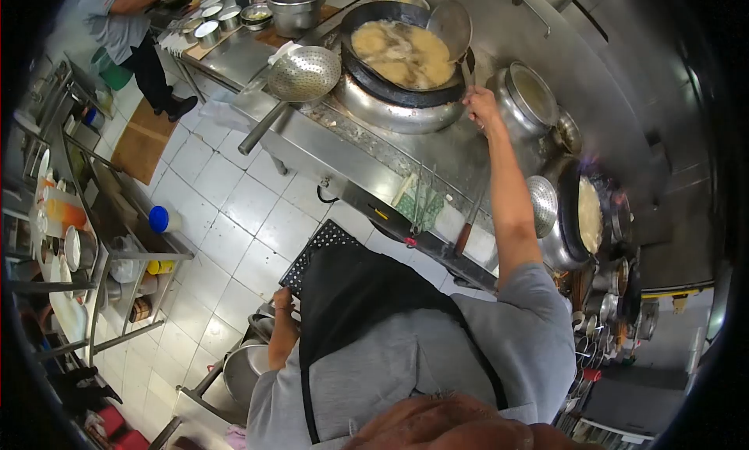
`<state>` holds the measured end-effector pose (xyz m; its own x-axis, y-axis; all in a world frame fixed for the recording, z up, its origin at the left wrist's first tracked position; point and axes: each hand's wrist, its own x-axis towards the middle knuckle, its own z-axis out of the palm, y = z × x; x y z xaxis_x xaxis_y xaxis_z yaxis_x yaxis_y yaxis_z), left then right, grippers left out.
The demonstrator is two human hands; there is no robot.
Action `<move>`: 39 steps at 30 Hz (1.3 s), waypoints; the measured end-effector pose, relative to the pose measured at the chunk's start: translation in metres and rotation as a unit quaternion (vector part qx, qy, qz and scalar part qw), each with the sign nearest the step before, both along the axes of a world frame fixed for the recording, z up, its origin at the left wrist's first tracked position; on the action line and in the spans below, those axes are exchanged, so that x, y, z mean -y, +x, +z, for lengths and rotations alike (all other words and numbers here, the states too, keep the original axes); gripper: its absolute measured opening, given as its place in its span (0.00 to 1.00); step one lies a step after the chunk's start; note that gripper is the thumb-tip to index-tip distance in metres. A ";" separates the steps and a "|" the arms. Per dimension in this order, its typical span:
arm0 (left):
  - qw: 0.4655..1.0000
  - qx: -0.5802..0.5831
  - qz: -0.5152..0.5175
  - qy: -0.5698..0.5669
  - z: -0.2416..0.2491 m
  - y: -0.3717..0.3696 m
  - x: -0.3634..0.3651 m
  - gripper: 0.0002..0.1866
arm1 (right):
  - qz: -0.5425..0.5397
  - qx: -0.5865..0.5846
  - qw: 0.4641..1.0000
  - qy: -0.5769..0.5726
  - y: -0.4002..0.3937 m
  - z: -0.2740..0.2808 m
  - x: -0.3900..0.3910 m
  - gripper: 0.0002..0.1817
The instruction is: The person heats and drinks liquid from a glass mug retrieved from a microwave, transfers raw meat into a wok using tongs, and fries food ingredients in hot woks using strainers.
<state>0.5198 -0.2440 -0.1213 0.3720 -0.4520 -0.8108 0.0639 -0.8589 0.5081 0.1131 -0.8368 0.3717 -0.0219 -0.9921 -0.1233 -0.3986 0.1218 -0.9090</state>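
My right hand (481, 110) is closed around the handle of a round metal ladle (450, 30). The ladle's bowl rests at the right rim of a large black wok (355, 48), where pale yellow pieces of food (398, 52) sit in bubbling oil. My left hand (284, 300) hangs low by my side, beside the black apron (351, 294). Its fingers are too small and foreshortened to make out, and nothing shows in it. Left of the wok, a perforated strainer (304, 74) lies with its handle sticking out past the counter edge.
A second wok (573, 216) with pale contents stands on the right, near a perforated skimmer (541, 206). Metal pots (527, 95) line the back. A co-worker (129, 28) stands at the far left. A shelf rack (101, 255) is left. A black perforated mat (320, 243) lies below.
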 end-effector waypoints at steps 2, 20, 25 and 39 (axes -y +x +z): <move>1.000 -0.015 0.017 0.022 0.000 -0.006 -0.014 0.12 | 0.024 -0.016 1.000 0.005 0.016 0.000 0.002 0.25; 0.862 0.234 -0.449 0.027 0.031 0.009 0.032 0.15 | -0.006 -0.052 0.998 -0.036 -0.049 0.014 -0.019 0.07; 0.872 0.309 -0.368 -0.097 0.000 0.022 0.044 0.07 | 0.051 0.166 0.973 0.152 -0.040 0.025 -0.035 0.06; 0.998 -0.061 0.010 0.000 -0.001 -0.022 -0.025 0.09 | 0.081 0.489 0.788 0.365 0.042 0.037 -0.059 0.18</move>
<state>0.4978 -0.2186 -0.1219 0.2797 -0.4462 -0.8501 0.1417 -0.8566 0.4962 0.1547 -0.7780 0.4087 0.5577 -0.6285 -0.5422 0.3843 0.7745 -0.5025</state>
